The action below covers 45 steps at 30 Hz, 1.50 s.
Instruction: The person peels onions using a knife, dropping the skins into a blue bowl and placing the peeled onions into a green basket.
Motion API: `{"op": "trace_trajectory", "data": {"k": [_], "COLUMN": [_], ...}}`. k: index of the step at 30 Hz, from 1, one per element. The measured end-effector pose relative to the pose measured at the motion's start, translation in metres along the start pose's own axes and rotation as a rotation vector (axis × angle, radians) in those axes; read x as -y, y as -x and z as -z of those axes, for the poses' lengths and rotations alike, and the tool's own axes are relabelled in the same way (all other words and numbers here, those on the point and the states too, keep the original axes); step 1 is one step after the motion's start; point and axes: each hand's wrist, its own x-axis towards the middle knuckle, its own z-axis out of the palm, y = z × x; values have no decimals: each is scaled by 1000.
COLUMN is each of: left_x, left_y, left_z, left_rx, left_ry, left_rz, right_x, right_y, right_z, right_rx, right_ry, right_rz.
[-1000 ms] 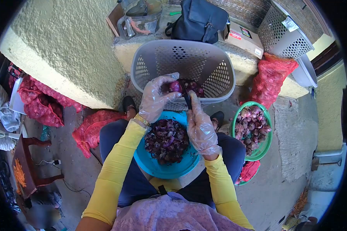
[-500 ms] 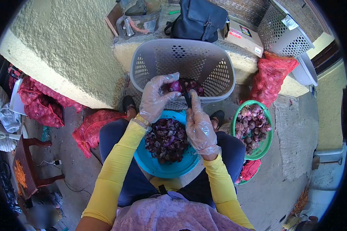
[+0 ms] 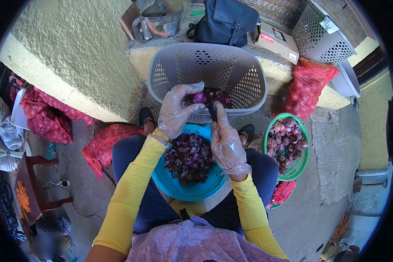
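In a clear plastic glove, my left hand [image 3: 177,109] is closed around a purple onion [image 3: 199,97]. My right hand [image 3: 228,144], gloved the same way, grips a knife [image 3: 212,112] by its black handle, with the blade up beside the onion. Both hands are over the near rim of a grey perforated basket [image 3: 155,85], where several purple onions [image 3: 222,97] lie at the bottom. Below them, between my knees, a blue basin [image 3: 174,192] holds a heap of dark onion skins [image 3: 190,157].
At right stands a green basket [image 3: 302,168] of unpeeled onions [image 3: 287,142], near a red mesh sack [image 3: 308,89]. More red sacks [image 3: 111,146] lie at left. A black backpack [image 3: 225,22] and a cardboard box [image 3: 275,41] rest on the ledge behind. A low wooden table [image 3: 35,187] is at lower left.
The knife has tilted slightly, and my right hand has shifted a little. My left hand keeps the onion in nearly the same place.
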Motion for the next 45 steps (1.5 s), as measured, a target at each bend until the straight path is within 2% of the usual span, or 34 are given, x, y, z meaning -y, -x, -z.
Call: {"op": "trace_trajectory", "data": {"k": [3, 7, 10, 13, 22, 24, 25, 27, 28, 30, 34, 36, 40, 43, 45], "left_x": [-4, -6, -5, -1, -10, -13, -14, -14, -12, -7, -2, 6, 11, 9, -1], "left_y": [1, 1, 2, 3, 5, 7, 8, 9, 10, 9, 13, 14, 18, 20, 21], "left_z": [-1, 0, -1, -4, -3, 0, 1, 5, 6, 6, 3, 3, 2, 0, 0], "left_rx": [-6, -1, 9, 8, 21, 22, 22, 80, 77, 63, 40, 6, 17, 15, 27], "left_ry": [51, 40, 9, 75, 75, -53, -52, -157, -155, 9, 90, 6, 32, 89, 247], "left_rz": [71, 71, 44, 84, 150, 188, 187, 154, 155, 409, 327, 250, 351, 338, 410], "right_x": [1, 0, -10, -6, 3, 15, 8, -4, -2, 7, -14, -9, 0, 14, 27], "right_y": [1, 2, 0, -1, 5, 5, 10, 18, 19, 21, 21, 28, 24, 20, 20], "right_z": [-1, -3, -12, -12, -15, -9, -14, -27, -27, -24, -44, -44, -42, -36, -27], "right_rx": [-28, -13, -56, 5, -15, 130, 129, 15, 18, 17, -24, 96, 5, 120, 317], "right_ry": [15, 87, -86, 14, 180, 142, 143, 124, 126, 111, 196, 402, 227, 305, 269], "right_rz": [22, 19, 78, 3, 59, -127, -127, 74, 76, 21, 178, 59, 61, -30, -256]}}
